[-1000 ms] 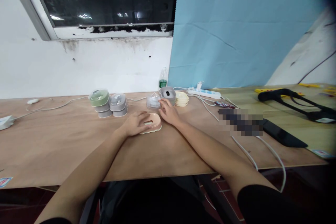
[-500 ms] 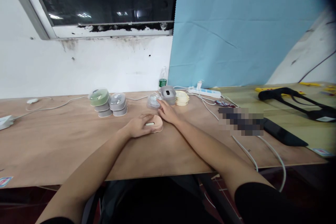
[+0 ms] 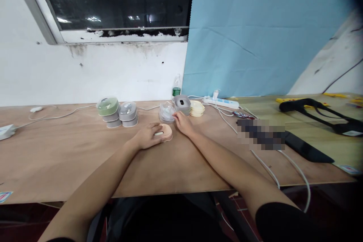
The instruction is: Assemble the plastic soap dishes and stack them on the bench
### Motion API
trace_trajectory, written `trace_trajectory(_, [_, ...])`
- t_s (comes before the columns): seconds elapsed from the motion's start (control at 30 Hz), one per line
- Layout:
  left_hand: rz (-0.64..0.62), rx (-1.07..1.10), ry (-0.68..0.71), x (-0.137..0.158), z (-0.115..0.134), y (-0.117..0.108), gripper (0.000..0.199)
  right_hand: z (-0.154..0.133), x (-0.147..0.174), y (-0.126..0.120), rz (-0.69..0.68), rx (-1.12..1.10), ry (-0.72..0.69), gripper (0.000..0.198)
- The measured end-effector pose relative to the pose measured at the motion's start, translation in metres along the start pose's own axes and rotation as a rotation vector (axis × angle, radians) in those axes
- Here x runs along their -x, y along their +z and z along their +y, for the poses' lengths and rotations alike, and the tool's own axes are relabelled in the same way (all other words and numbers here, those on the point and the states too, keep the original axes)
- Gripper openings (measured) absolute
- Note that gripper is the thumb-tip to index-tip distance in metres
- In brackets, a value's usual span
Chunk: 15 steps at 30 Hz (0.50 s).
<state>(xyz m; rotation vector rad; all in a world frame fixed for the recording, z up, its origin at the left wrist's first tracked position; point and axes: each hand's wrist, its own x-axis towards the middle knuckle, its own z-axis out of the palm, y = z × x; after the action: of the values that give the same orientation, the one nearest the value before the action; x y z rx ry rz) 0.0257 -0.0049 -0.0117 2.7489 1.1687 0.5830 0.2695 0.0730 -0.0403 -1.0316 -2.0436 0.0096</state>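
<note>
My left hand [image 3: 148, 136] is wrapped around the left end of a peach oval case [image 3: 167, 132] lying on the table. A pale oblong piece [image 3: 159, 133] shows on the case's top beside the fingers. My right hand [image 3: 183, 123] has its thumb and fingertips pinched together at the right edge of a clear plastic container [image 3: 166, 114]. Whatever is in that pinch is too small to make out. Behind it stands a grey oval case [image 3: 182, 104] with a dark slot, next to a stack of cream-coloured pieces [image 3: 196, 108].
Stacked grey cases [image 3: 128, 113] and a green-topped case [image 3: 107, 106] stand at the left. A bottle [image 3: 176, 86] and a power strip [image 3: 221, 102] are by the wall. White cables [image 3: 266, 168], a black phone-like slab [image 3: 307, 147] and a black strap frame [image 3: 300, 102] lie right.
My right hand has drawn back from over the clear container to its right edge, fingers now pinched. The left hand and the peach case have shifted slightly left.
</note>
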Motion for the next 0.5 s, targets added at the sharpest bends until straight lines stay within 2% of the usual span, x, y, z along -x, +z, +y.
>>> trace_trajectory(0.17, [0.053,-0.053,-0.055,-0.0001,-0.0029,0.0005,0.06,-0.0018,-0.0001,0.0,0.01,0.006,0.012,0.019])
trace_trajectory(0.5, [0.032,-0.01,-0.054,0.0009,-0.0065,-0.0006,0.059,-0.0011,-0.0005,0.001,0.014,0.047,0.041,0.009])
